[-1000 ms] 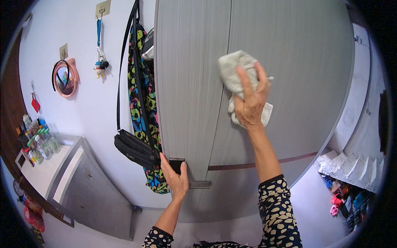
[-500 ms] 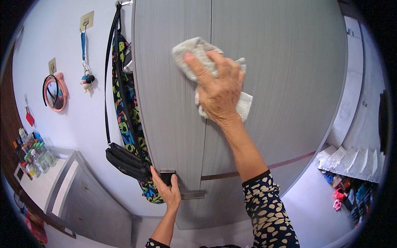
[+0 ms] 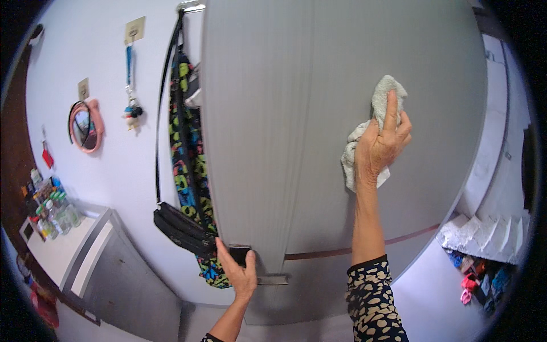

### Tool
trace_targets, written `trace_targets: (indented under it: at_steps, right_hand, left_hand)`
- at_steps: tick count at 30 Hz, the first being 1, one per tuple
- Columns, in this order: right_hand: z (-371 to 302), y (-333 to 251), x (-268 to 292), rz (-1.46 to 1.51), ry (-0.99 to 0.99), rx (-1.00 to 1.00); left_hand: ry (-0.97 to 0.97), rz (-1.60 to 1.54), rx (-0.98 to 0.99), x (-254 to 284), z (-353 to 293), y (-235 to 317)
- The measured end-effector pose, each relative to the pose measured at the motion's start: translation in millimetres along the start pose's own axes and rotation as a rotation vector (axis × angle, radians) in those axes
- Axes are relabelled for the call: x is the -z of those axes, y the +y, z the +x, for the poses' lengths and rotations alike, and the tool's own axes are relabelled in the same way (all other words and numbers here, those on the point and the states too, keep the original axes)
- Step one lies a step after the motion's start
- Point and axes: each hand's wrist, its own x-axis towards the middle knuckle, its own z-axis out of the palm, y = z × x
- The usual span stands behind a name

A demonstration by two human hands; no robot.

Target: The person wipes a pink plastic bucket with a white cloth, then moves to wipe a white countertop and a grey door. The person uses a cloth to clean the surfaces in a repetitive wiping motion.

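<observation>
Our right hand [image 3: 380,145] lies over the cloth [image 3: 380,100], high on the right part of the grey cupboard [image 3: 256,142]. The index finger is stretched up along the fabric and the others bend beside it, so we take the cloth to be pressed flat to the front and held bunched, probably so that fabric lies between skin and surface (we cannot tell where the thumb's tip goes). Our left hand [image 3: 240,276] is lower, at the cupboard's left edge, its thumb set apart from the fingers and a dark piece [image 3: 239,255] showing between them. We judge it is placed there for support, but we cannot tell whether it grips that piece.

Counting, we have two hands, one cloth, one dark piece, one metal bar [image 3: 272,280] and one brown strip [image 3: 342,248] across the front. To the left hang one black pouch [image 3: 179,228] and one patterned bag [image 3: 181,142], perhaps to keep them tidy. On the wall [image 3: 131,171] we count two beige plates [image 3: 135,29], one charm [image 3: 132,117], one pink mirror [image 3: 96,125] with one black hairband [image 3: 72,119] looped over it, and one red tag [image 3: 47,157], likely hung for easy reach. The bottles [image 3: 60,216] crowd the far end of the worktop [image 3: 57,259], maybe to save room (they overlap too much for us to count).
</observation>
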Motion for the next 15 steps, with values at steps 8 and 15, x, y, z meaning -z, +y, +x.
trace_targets:
  at_steps: [8,15]
  right_hand:
    - [-25.8,-105.5,-18.6,0.107,-0.138,0.339]
    - [-54.7,-157.5,-16.8,0.351,-0.261,0.580]
  left_hand:
    - [0.002,0.030,-0.007,0.4,0.1,-1.6]
    - [0.008,0.023,-0.008,1.3,-1.8,-0.8]
